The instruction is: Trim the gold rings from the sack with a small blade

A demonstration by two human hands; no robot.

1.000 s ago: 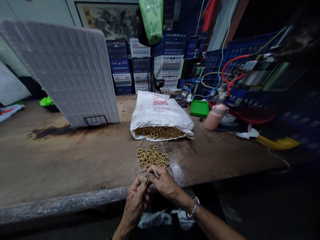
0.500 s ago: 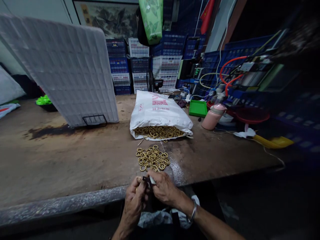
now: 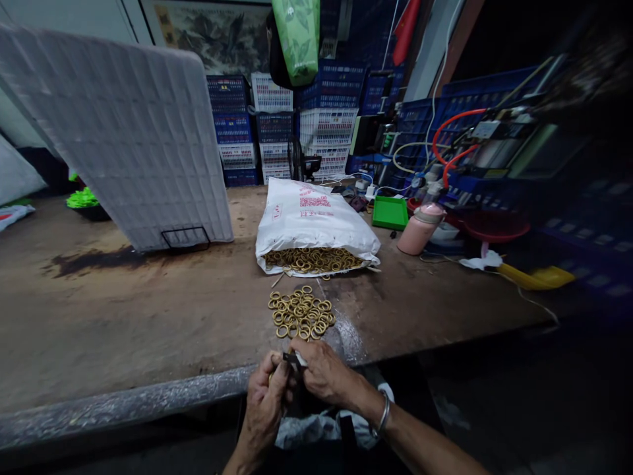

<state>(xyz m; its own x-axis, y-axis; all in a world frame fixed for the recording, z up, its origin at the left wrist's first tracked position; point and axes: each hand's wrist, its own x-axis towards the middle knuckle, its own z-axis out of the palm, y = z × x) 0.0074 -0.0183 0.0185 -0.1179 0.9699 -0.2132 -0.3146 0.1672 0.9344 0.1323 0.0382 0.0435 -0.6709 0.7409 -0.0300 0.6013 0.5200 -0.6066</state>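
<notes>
A tool's dark end [image 3: 289, 358], unseen a second earlier, is jutting from the right hand [image 3: 324, 373] toward the left hand [image 3: 266, 394].

I'm looking down on a broad brown surface [image 3: 148, 330], with a silvery front edge [image 3: 128, 400] at lower left and a dark stain [image 3: 93, 260] at left. A loose pile of brass-coloured rings [image 3: 301, 313] lies at lower centre. Just above it I see a white sack [image 3: 316, 221] on its side, its open mouth full of more rings. At left a pale ribbed panel [image 3: 148, 145] stands tilted; right of centre I make out a green tray [image 3: 390, 212] and a pink bottle [image 3: 421, 231].
</notes>
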